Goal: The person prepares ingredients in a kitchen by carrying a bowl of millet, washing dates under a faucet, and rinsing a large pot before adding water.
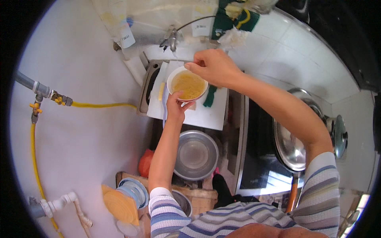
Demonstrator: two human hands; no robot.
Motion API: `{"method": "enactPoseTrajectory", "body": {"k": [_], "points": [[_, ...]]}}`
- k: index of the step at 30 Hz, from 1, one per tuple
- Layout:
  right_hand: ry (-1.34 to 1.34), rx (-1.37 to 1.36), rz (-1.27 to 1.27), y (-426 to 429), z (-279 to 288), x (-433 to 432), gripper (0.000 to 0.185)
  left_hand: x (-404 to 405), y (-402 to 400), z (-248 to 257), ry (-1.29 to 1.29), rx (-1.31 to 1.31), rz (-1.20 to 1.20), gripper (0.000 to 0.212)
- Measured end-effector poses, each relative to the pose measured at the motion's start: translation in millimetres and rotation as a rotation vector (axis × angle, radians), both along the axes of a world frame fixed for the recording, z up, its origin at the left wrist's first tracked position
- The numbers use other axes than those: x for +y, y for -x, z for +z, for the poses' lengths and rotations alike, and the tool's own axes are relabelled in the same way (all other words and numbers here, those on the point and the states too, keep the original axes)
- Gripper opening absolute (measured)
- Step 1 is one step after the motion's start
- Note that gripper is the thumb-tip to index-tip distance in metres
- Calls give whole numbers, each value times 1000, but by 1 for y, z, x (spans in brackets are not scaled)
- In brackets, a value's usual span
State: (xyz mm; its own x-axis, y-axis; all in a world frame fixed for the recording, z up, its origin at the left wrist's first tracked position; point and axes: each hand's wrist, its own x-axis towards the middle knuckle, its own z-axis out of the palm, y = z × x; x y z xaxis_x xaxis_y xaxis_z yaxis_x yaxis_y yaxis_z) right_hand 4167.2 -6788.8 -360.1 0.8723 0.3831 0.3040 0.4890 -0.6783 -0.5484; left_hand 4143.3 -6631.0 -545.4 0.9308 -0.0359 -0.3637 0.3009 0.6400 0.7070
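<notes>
My left hand point(176, 107) holds a white bowl point(170, 80) from its near side, thumb at the rim and fingers beneath. Inside is a yellowish, lumpy food in liquid point(188, 84). Above the bowl's far right rim, my right hand point(215, 67) is curled with the thumb towards the rim. Whether anything is pinched in it I cannot tell. Below the bowl lies a white board point(205, 119) set over a metal sink point(144, 102). A brush with yellow bristles point(161, 91) and a dark green strip point(210, 96) rest on the board.
A faucet point(172, 38) stands behind the sink. Nearer me sits a metal basin point(195, 154). To the right, a black glass cooktop point(256, 166) carries a steel pan point(287, 142) with a wooden handle point(293, 193). A yellow hose point(104, 105) runs along the left wall.
</notes>
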Motion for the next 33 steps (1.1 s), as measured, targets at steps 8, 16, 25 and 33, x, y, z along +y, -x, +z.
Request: {"method": "enactPoseTrajectory", "body": {"k": [8,16,25,33], "points": [[-286,169,-2,153,60,-117,34,-49,147,74,-39,-11,31,53],[-374,270,-108,358,84,-219,29,-109,308,175,-60,-142,-99,58],[-467,242,-368,589,57,-346,19,-232,431,209,28,-93,-393,51],[-818,126,-1051,778,0,-348,33,-327,499,213,-92,-89,-752,55]]}}
